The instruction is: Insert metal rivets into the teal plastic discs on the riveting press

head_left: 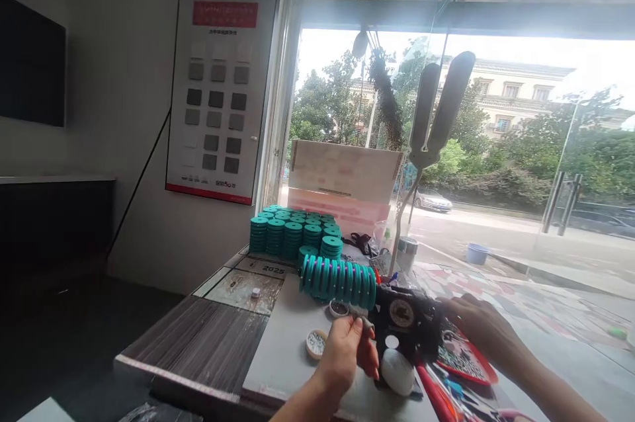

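Observation:
My left hand [342, 352] is closed in a pinch in front of a black hand-sized machine [411, 316], with a small greyish bit showing at its fingertips that I cannot make out. A row of teal ringed discs [338, 282] sticks out from the machine's left side, just above that hand. My right hand [466, 316] is curled at the machine's right end, and what its fingers grip is hidden. Below the machine lies a white rounded object [397, 372]. A small round dish of white bits [315, 344] stands left of my left hand, and a dish of dark bits [338, 308] lies behind it.
Several stacks of teal discs [292, 235] stand at the table's back. A red tray of small metal parts [464, 357] and red-handled tools [436, 392] lie at right. A small white cap [255, 292] sits at left. A large window and a grey-bladed fan-like stand [421, 157] rise behind.

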Available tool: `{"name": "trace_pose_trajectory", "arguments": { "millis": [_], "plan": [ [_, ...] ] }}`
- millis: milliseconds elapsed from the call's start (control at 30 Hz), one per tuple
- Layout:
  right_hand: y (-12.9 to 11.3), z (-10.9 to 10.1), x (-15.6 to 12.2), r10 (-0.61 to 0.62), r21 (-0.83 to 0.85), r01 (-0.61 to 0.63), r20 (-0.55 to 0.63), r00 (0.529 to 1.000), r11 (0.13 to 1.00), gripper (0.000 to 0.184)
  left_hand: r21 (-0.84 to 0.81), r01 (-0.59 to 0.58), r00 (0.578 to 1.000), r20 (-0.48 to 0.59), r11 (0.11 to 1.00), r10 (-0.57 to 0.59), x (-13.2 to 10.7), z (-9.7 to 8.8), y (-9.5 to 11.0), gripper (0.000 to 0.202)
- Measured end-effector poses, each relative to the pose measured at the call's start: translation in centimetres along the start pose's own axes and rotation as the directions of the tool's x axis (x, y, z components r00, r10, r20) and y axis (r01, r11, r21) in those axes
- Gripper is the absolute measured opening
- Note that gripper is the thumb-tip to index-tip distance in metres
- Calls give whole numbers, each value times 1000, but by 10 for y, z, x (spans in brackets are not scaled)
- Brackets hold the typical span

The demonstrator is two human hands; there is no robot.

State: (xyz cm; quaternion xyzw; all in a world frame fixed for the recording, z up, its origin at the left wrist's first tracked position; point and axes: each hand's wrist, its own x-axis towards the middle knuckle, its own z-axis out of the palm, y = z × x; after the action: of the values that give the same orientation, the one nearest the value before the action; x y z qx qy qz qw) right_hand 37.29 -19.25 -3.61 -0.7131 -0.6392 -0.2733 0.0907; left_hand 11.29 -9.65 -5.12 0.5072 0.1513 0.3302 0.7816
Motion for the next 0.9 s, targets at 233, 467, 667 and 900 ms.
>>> {"name": "trace_pose_trajectory", "arguments": {
  "millis": [233, 467, 667, 900],
  "plan": [
    [-6, -2, 0, 36, -26, -35, 50, 998, 999, 26, 52, 5, 999, -40, 999, -3, -9, -2, -9, 61],
    [-17, -14, -1, 172, -8, -173, -25, 985, 985, 36, 48, 14, 998, -66, 999, -11, -12, -4, -20, 61],
    [-110, -62, 48, 34, 383, 11, -109, 993, 924, 45, 47, 2, 995, -96, 999, 3, -11, -1, -20, 61],
    [-150, -54, 102, -88, 397, 63, 45, 995, 916, 63, 31, -50, 991, -126, 998, 54, -4, 0, -18, 57]
  ]
}}
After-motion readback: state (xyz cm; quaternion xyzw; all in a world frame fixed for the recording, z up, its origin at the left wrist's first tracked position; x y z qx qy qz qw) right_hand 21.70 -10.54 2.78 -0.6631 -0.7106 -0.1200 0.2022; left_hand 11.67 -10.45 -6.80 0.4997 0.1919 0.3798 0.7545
